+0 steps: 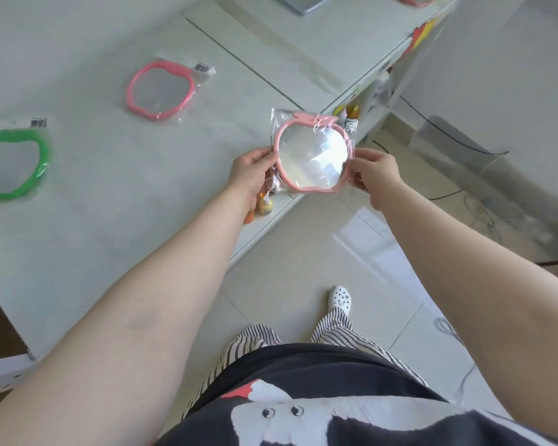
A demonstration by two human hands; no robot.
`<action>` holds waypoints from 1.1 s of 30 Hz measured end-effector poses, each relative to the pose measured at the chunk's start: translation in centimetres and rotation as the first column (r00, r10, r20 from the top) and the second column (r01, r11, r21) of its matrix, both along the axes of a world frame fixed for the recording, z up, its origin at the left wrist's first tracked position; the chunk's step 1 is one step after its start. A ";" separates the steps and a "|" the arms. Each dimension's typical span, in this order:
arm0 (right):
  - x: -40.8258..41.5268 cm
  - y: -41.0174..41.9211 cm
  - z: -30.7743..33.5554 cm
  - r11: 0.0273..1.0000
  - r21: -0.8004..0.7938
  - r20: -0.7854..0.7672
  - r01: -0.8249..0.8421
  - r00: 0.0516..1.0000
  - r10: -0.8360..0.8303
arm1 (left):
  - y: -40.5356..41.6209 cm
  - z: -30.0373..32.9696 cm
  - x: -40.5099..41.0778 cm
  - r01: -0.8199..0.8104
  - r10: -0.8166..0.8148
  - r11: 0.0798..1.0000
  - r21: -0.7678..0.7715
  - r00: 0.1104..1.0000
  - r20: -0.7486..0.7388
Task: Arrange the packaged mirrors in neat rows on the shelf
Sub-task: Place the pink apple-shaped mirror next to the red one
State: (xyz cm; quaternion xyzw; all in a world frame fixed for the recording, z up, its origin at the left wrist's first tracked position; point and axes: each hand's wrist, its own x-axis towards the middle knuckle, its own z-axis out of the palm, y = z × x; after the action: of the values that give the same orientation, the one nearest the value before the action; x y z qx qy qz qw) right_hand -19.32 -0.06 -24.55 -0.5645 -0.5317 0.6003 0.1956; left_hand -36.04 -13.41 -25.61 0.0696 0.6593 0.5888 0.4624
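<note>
A person's left hand [252, 170] and right hand [372, 175] pinch opposite edges of a bagged pink mirror [313, 154], held level above the shelf [116, 220] edge; the laid-out mirrors lie to the left.

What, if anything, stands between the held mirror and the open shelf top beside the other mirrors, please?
Nothing visible does. Both hands, left and right, hold the pale pink mirror at the shelf edge; the surface near the pink mirror and green mirror is bare.
</note>
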 end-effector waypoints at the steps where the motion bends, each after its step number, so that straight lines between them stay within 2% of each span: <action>1: 0.4 1.0 -0.1 1.000 -0.001 -0.004 0.002 1.000 -0.002 | 1.1 -0.1 0.4 -0.009 0.009 1.000 0.002 1.000 -0.023; 9: 2.8 12.3 -0.7 0.998 -0.006 0.010 -0.068 0.998 0.068 | 11.4 -0.9 4.0 -0.122 0.118 0.992 -0.017 0.982 -0.144; 16: 3.7 20.8 -0.6 0.992 0.021 0.029 -0.128 0.991 0.127 | 18.5 -0.4 6.1 -0.226 0.224 0.974 -0.004 0.969 -0.108; 21: 2.8 25.2 -1.0 0.989 0.006 0.009 -0.145 0.989 0.145 | 22.6 -0.5 4.9 -0.227 0.227 0.974 0.007 0.967 -0.119; 24: 1.7 27.5 -0.7 0.984 -0.007 -0.022 -0.178 0.984 0.178 | 25.2 -0.4 3.4 -0.184 0.185 0.983 0.017 0.977 -0.110; 29: -0.5 33.6 0.0 0.881 -0.074 -0.049 -0.468 0.884 0.466 | 29.5 -1.0 -1.5 -0.014 0.013 1.000 -0.014 0.999 -0.046; 33: -2.9 38.3 0.4 0.831 -0.102 -0.078 -0.547 0.837 0.542 | 33.2 -0.4 -5.2 0.070 -0.070 0.997 0.018 0.997 0.024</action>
State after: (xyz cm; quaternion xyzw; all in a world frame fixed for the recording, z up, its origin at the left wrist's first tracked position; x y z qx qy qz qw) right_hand -22.24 38.26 -24.13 -0.3866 -0.6289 0.6746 -0.0054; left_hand -41.24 19.77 -26.06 0.0892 0.6456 0.5786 0.4904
